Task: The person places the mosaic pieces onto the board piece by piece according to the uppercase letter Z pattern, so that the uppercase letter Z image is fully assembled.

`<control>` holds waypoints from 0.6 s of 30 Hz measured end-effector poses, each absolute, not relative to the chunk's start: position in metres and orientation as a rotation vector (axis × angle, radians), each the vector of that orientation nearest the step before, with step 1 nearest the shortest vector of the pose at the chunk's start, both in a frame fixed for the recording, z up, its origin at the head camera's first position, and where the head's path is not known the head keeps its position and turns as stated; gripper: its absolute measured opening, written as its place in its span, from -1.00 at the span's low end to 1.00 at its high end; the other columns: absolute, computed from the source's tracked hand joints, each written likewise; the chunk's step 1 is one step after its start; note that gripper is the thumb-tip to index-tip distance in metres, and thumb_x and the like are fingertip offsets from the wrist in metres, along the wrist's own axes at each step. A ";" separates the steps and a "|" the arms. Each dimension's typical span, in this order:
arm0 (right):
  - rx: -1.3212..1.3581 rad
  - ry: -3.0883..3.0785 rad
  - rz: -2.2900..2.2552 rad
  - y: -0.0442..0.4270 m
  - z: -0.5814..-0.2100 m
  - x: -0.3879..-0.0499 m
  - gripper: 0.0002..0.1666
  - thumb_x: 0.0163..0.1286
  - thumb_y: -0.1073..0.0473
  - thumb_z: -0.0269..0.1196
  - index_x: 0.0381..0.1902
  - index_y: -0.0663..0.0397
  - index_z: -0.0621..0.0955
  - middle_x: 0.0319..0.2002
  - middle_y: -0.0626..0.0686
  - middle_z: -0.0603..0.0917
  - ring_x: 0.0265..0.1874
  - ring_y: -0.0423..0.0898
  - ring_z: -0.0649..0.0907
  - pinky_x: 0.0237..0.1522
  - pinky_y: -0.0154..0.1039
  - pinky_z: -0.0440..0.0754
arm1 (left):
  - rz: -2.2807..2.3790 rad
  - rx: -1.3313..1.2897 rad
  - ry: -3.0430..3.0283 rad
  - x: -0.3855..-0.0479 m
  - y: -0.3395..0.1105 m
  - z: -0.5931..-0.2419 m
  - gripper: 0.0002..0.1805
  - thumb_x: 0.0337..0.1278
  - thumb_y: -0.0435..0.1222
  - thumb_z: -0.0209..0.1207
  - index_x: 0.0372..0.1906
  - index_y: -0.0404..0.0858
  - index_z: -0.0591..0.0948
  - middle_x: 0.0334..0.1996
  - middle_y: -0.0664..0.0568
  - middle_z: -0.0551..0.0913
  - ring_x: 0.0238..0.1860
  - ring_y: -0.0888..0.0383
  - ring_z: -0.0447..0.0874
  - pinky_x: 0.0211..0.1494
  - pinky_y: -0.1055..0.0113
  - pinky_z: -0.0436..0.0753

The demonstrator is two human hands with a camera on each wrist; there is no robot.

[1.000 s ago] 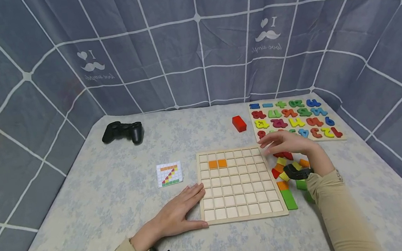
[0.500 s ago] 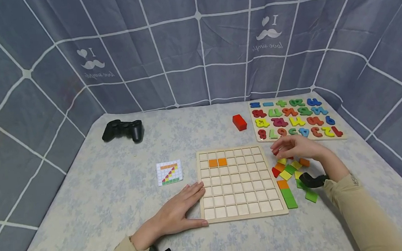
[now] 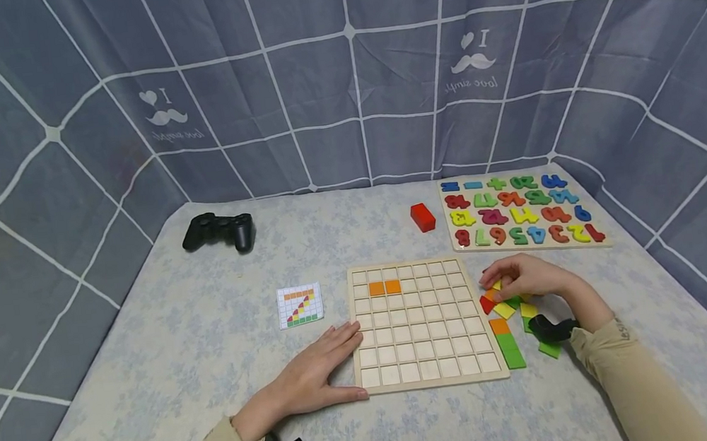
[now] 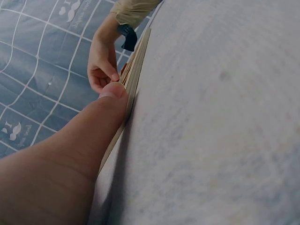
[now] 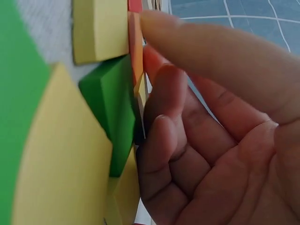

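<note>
My left hand point(image 3: 314, 377) lies flat with straight fingers at the left edge of a wooden grid board point(image 3: 433, 387); its thumb touches the board's rim in the left wrist view. Two orange tiles point(image 3: 384, 288) sit side by side in the board's second row. On the right, my right hand point(image 3: 528, 277) is low over a pile of coloured tiles. Thumb and curled fingers pinch an orange tile point(image 5: 136, 47) in the right wrist view. Beside it lie a green tile point(image 5: 112, 112) and yellow tiles point(image 5: 65, 159). The hand hides part of the pile.
A pattern card point(image 3: 300, 305) lies left of the board. Behind are a black game controller point(image 3: 219, 232), a red block point(image 3: 423, 217) and a number puzzle board point(image 3: 518, 208). Green strip tiles point(image 3: 511, 351) lie against the board's right edge. A curtain point(image 3: 314, 75) surrounds the table.
My right hand has moved from the board's upper right corner, right and down to the tile pile, and its thumb and fingers now close on an orange tile. My left hand has stayed put.
</note>
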State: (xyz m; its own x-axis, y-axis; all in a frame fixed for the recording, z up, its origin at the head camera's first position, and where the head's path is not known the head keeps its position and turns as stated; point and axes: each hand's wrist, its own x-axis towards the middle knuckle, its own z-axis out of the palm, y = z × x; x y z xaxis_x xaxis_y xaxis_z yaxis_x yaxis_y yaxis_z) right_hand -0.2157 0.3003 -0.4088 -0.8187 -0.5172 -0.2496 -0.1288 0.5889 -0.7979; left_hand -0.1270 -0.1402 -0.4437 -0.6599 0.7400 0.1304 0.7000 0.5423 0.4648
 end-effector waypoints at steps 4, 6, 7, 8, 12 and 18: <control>-0.501 2.361 -1.112 0.300 -0.410 -0.216 -0.61 0.17 0.24 0.35 -0.04 0.29 0.61 -0.44 0.08 0.61 -0.60 -0.11 0.45 -0.59 -0.41 0.38 | 0.760 1.261 2.686 -0.127 -0.140 -0.443 -0.02 0.04 0.27 0.12 0.42 -0.28 0.19 0.45 -0.02 0.06 0.44 0.08 -0.04 0.48 0.19 0.01; -0.505 2.357 -1.105 0.301 -0.410 -0.216 -0.62 0.16 0.25 0.35 -0.05 0.29 0.61 -0.46 0.08 0.59 -0.61 -0.10 0.45 -0.59 -0.40 0.39 | 0.764 1.261 2.684 -0.127 -0.140 -0.443 -0.01 0.04 0.26 0.12 0.42 -0.29 0.19 0.45 -0.03 0.06 0.44 0.09 -0.04 0.48 0.20 0.00; -0.506 2.350 -1.106 0.301 -0.410 -0.216 -0.62 0.16 0.25 0.35 -0.06 0.29 0.61 -0.46 0.08 0.59 -0.60 -0.10 0.45 -0.58 -0.40 0.39 | 0.763 1.261 2.683 -0.127 -0.140 -0.443 -0.01 0.04 0.26 0.12 0.42 -0.29 0.19 0.45 -0.03 0.06 0.44 0.08 -0.04 0.48 0.20 0.00; -0.510 2.344 -1.106 0.301 -0.410 -0.216 -0.63 0.17 0.26 0.35 -0.06 0.29 0.62 -0.47 0.08 0.58 -0.60 -0.09 0.45 -0.58 -0.40 0.39 | 0.761 1.261 2.684 -0.127 -0.140 -0.443 -0.01 0.04 0.26 0.12 0.42 -0.29 0.19 0.45 -0.04 0.06 0.44 0.08 -0.03 0.48 0.19 0.01; -0.527 2.324 -1.110 0.302 -0.410 -0.216 -0.67 0.17 0.28 0.34 -0.08 0.28 0.63 -0.49 0.08 0.52 -0.59 -0.08 0.44 -0.57 -0.40 0.38 | 0.756 1.253 2.685 -0.127 -0.140 -0.443 -0.01 0.04 0.27 0.12 0.42 -0.29 0.19 0.45 -0.03 0.06 0.44 0.09 -0.04 0.48 0.21 -0.01; -0.537 2.310 -1.114 0.302 -0.407 -0.215 -0.69 0.19 0.32 0.30 -0.08 0.29 0.62 -0.50 0.07 0.46 -0.60 -0.09 0.41 -0.56 -0.40 0.36 | 0.751 1.249 2.688 -0.126 -0.140 -0.442 -0.01 0.04 0.28 0.12 0.42 -0.29 0.19 0.45 -0.03 0.06 0.44 0.10 -0.04 0.48 0.21 -0.01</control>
